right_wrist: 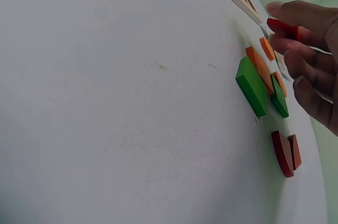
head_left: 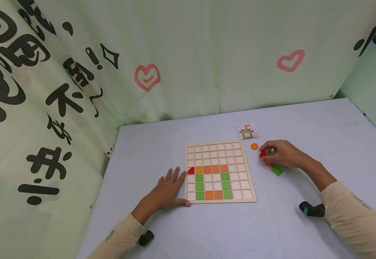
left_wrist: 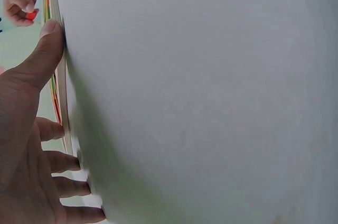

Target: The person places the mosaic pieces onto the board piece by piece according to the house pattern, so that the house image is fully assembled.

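Observation:
A wooden grid board [head_left: 216, 162] lies on the table. Orange and green square tiles and a red curved tile [head_left: 191, 170] fill some of its cells. My left hand [head_left: 167, 190] lies flat with fingers spread at the board's left side, and its thumb touches the near-left corner. To the right of the board, my right hand [head_left: 284, 154] pinches a red tile [right_wrist: 285, 28] between thumb and fingers, just above the table. Below that hand are loose pieces, among them a green tile [right_wrist: 252, 86], an orange tile [right_wrist: 260, 70] and red pieces [right_wrist: 283, 154].
A small card [head_left: 247, 131] printed with a coloured grid figure lies beyond the board's far-right corner. Between card and right hand sits an orange round piece [head_left: 254, 146]. A printed curtain [head_left: 188, 72] hangs behind the white-covered table [head_left: 162, 144].

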A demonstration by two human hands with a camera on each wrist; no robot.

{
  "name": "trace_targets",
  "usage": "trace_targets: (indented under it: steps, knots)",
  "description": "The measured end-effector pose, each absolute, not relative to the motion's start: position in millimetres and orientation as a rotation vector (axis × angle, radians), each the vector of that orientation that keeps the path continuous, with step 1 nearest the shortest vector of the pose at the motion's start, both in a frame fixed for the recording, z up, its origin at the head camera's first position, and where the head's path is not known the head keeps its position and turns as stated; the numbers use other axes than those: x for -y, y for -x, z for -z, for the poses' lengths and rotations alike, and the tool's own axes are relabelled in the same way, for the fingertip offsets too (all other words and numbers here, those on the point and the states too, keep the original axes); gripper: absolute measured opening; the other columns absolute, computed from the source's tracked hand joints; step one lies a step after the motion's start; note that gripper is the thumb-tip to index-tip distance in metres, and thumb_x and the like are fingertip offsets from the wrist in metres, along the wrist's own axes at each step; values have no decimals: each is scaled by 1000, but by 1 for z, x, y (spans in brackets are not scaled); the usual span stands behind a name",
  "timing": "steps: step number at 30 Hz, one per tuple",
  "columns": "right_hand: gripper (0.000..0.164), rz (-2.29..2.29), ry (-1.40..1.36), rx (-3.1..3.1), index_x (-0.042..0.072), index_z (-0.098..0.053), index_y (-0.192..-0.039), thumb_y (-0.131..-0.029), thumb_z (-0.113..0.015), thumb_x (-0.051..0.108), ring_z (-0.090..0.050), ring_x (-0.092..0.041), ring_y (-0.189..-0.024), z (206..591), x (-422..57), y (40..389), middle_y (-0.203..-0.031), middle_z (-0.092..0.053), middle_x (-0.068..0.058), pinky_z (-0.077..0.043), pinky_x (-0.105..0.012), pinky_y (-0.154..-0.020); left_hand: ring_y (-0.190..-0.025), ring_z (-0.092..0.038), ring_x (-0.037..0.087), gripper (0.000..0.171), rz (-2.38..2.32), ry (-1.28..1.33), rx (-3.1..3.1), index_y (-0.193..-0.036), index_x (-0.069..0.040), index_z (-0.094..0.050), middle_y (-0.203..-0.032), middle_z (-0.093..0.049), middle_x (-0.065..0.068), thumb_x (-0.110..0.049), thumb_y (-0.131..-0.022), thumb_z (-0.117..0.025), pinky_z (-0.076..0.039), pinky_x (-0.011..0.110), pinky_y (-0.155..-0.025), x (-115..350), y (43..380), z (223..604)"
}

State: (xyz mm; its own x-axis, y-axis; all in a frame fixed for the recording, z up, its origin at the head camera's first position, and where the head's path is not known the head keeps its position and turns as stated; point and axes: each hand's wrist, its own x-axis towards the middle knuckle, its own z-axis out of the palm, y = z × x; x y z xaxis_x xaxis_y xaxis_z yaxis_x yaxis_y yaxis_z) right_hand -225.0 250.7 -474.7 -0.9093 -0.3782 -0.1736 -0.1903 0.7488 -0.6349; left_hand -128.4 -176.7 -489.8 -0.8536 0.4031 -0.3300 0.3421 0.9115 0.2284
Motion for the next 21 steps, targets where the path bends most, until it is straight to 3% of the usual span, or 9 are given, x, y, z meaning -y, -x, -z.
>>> trace_targets:
  steps: [8,21]
  knots:
    - [33,1110,428,-2514,-3,-65,-124,-95,-66,13,-63,-17,-66,474,-248,221,-100,-67,-11,-53,-26,-60,-154,-14,44,110,-257,-550,-2703,-161,-16,-22,-168,-15,17,-71,-79,-70,-28,65,-115,178,128,492]
    - [28,1219,501,-2422,2,-65,-117,-91,-72,9,-60,-17,-63,482,-240,218,-100,-63,-10,-53,-26,-60,-154,-13,43,111,-248,-542,-2701,-162,-17,-21,-168,-15,17,-72,-79,-69,-27,65,-116,178,129,494]
